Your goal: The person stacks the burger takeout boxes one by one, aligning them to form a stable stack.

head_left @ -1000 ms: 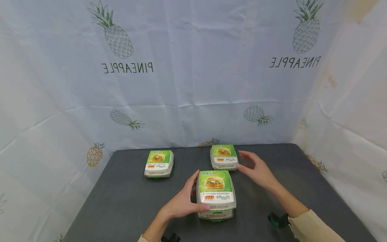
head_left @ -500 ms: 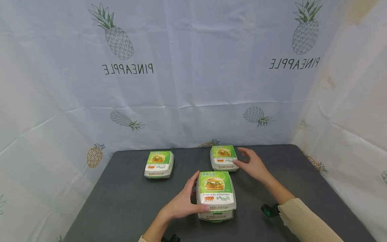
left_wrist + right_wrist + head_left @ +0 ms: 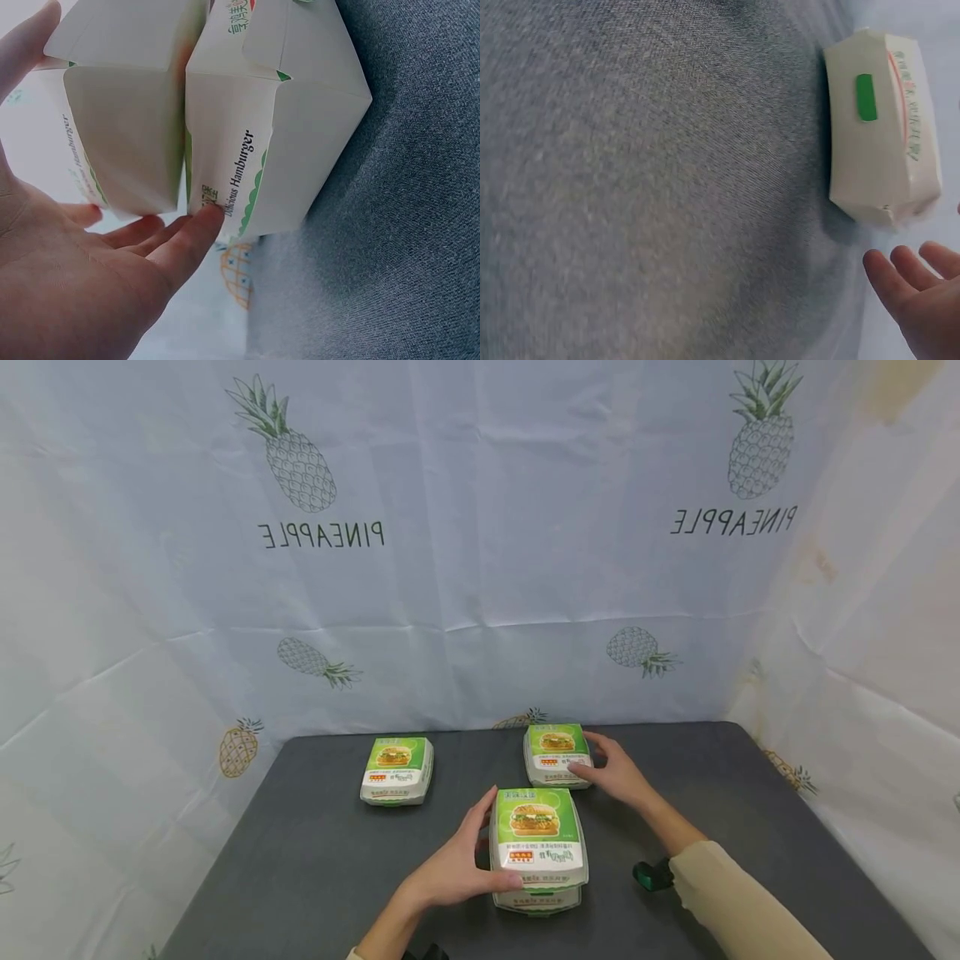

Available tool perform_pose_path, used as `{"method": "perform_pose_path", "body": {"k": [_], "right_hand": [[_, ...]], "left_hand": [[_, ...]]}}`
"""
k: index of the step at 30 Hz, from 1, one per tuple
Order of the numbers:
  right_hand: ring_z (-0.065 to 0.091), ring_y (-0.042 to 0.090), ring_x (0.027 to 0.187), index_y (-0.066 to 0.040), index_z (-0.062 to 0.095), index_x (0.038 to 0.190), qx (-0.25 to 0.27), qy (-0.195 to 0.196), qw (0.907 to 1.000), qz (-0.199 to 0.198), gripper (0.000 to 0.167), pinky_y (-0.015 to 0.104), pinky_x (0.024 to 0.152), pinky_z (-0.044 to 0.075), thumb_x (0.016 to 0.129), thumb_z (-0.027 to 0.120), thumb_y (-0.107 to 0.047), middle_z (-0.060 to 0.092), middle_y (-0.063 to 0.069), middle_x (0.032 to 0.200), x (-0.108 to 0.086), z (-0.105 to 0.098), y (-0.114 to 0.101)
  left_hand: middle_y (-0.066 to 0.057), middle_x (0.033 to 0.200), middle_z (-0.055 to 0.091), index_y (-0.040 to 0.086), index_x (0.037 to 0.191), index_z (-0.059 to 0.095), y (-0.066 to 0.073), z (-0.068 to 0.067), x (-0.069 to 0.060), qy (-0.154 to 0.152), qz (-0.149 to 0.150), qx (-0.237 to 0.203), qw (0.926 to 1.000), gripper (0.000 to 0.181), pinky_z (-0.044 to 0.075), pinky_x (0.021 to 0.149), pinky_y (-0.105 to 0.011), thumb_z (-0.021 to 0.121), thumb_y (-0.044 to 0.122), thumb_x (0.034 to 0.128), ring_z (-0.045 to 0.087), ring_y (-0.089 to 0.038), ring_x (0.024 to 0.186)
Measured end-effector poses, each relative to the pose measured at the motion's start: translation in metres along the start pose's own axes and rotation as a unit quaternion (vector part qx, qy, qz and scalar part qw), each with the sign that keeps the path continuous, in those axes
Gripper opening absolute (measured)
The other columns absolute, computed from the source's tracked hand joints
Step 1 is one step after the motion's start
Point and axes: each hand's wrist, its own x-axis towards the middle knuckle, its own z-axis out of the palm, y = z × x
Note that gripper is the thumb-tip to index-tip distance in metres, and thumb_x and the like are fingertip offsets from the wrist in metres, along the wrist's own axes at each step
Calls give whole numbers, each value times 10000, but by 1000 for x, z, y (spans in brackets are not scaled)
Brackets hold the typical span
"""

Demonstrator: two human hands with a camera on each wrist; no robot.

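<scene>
Left hand (image 3: 452,862) gripping stacked upper burger box (image 3: 540,831), right hand (image 3: 618,772), fingers extended, at rear right box (image 3: 555,748)

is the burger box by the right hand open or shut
Shut: in the head view, the burger box has its printed top lying flat over its sides, with no flap standing up.

We see pale cloth (image 3: 480,577) hung across the back and both sides, creased and bluish at centre. We find printed pineapples (image 3: 302,472) at upper left and upper right, mirrored lettering (image 3: 322,535) beneath each. A tan stain (image 3: 900,389) marks the upper right; a dark grey table (image 3: 315,860) spans the bottom.
</scene>
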Motion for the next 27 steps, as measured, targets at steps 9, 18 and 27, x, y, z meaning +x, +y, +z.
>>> {"method": "perform_pose_path", "body": {"k": [9, 18, 27], "right_hand": [[411, 505, 1337, 33, 265, 1580, 9, 12, 10000, 16, 917, 569, 944, 477, 924, 764, -369, 296, 297, 1564, 12, 10, 8], [555, 329, 1083, 50, 228, 1586, 86, 29, 10000, -16, 1019, 391, 840, 468, 866, 831, -345, 485, 254, 1361, 19, 17, 11], [591, 276, 1019, 32, 225, 1596, 82, 86, 9999, 32, 1031, 383, 853, 456, 861, 838, -353, 566, 235, 1288, 17, 20, 11]], "left_hand": [[-111, 1635, 129, 231, 1642, -44, 1, 1, 0, 4, 0, 3, 10000, 1116, 422, 1086, -399, 771, 424, 904, 274, -281, 1459], [-104, 1633, 136, 234, 1642, -39, 1, 2, 0, 11, -12, 19, 10000, 1116, 423, 1084, -391, 773, 427, 901, 277, -269, 1455], [-92, 1618, 161, 239, 1643, -26, 1, 2, 0, 56, -34, 91, 9999, 1117, 427, 1076, -391, 779, 427, 892, 289, -260, 1439]]}}
